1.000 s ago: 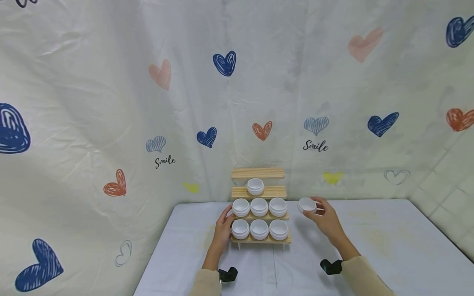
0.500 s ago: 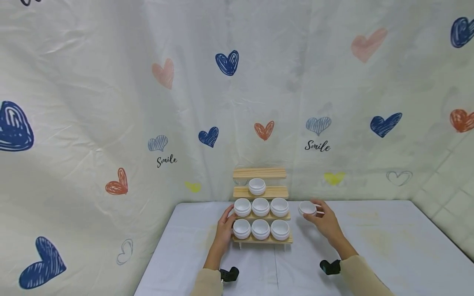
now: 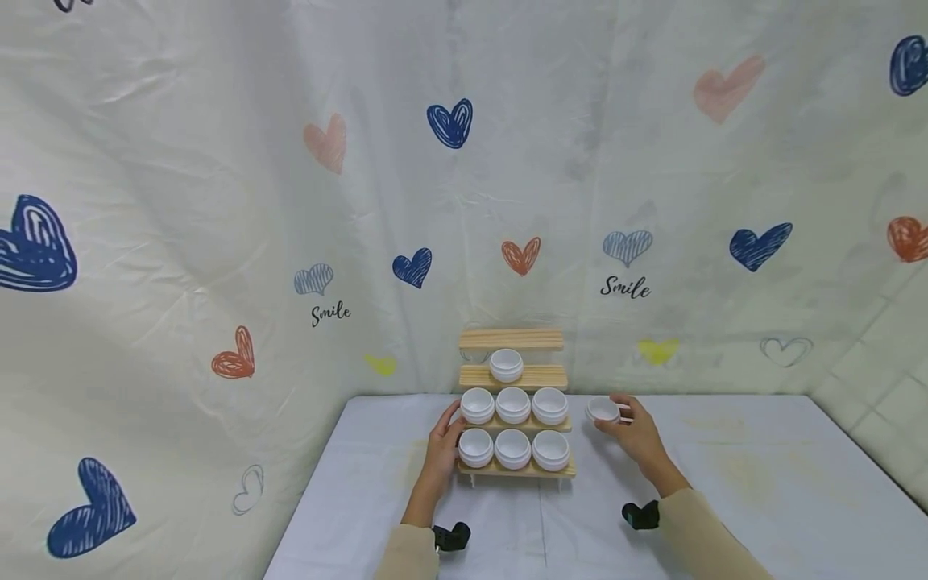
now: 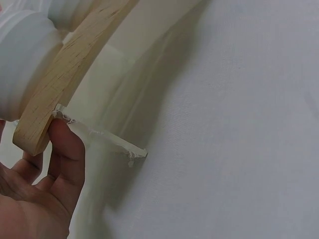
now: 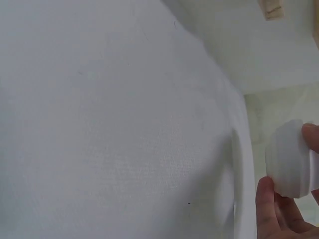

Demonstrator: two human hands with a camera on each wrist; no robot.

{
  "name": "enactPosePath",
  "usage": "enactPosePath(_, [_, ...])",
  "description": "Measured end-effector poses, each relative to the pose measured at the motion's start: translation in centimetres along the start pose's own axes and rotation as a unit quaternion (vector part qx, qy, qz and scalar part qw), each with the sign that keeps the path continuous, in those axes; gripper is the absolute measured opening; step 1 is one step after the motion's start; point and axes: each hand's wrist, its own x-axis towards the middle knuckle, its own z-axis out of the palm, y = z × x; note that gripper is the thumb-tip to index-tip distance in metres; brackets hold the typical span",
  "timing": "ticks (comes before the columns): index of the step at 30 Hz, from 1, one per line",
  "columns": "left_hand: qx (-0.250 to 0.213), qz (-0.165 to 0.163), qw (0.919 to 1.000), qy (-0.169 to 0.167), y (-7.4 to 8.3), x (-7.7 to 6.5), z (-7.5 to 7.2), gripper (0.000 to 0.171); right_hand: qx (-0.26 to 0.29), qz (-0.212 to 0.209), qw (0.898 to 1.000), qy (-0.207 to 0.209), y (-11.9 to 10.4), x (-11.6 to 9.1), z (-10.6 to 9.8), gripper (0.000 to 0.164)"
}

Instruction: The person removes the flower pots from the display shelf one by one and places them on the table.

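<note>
The held bowl (image 3: 602, 410), white, is positioned right of the stand (image 3: 511, 339) and apart from it. The right hand (image 3: 638, 439) has its grip closed on the bowl's right side, thumb at the near side and fingers at the far side; these digits cover part of the wall. In the right wrist view, the bowl and hand are cut off at the right edge. The bowl's height above the counter (image 3: 725, 499) cannot be told exactly.

The stand has four wooden boards in rising steps. Seven bowls (image 3: 512, 448) sit on it: three on the lowest board, three on the second, one on the third. The left hand (image 3: 439, 449) is at the stand's left end, its grip nearly closed, with the board's end between its digits. Some of its fingers are partly hidden behind the board. In the left wrist view, a thin leg (image 4: 102, 133) with frayed shreds extends below the board, and the bowls are cut off at upper left. A heart-printed sheet (image 3: 362, 201) hangs behind.
</note>
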Motion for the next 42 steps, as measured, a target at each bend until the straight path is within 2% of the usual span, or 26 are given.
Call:
enactPosePath(13, [0.0,0.008,1.0,0.004,-0.3,0.0,0.2,0.051,-0.001,0.014,1.0,0.002,1.3,1.6,0.8,0.071])
enactPosePath(21, [-0.004,0.011,0.9999,0.001,-0.7,-0.1,0.3,0.051,-0.012,0.01,1.0,-0.001,1.8,1.8,1.3,0.07])
enactPosePath(33, [-0.004,0.013,0.9999,0.0,-0.4,-0.2,0.0,0.054,-0.032,0.006,0.999,-0.007,1.8,2.3,1.6,0.071])
enactPosePath(34, [-0.003,0.013,0.9999,-0.001,-0.3,-0.2,0.1,0.054,-0.035,0.006,0.999,-0.006,1.8,2.3,1.6,0.072])
enactPosePath(41, [-0.023,0.008,0.9995,-0.018,2.9,-1.9,-0.2,0.052,-0.031,0.005,1.0,-0.005,1.8,2.5,1.7,0.072])
enactPosePath(42, [-0.024,0.007,0.9995,-0.018,3.0,-1.8,-0.2,0.052,-0.031,0.004,1.0,-0.005,1.8,2.6,1.7,0.072])
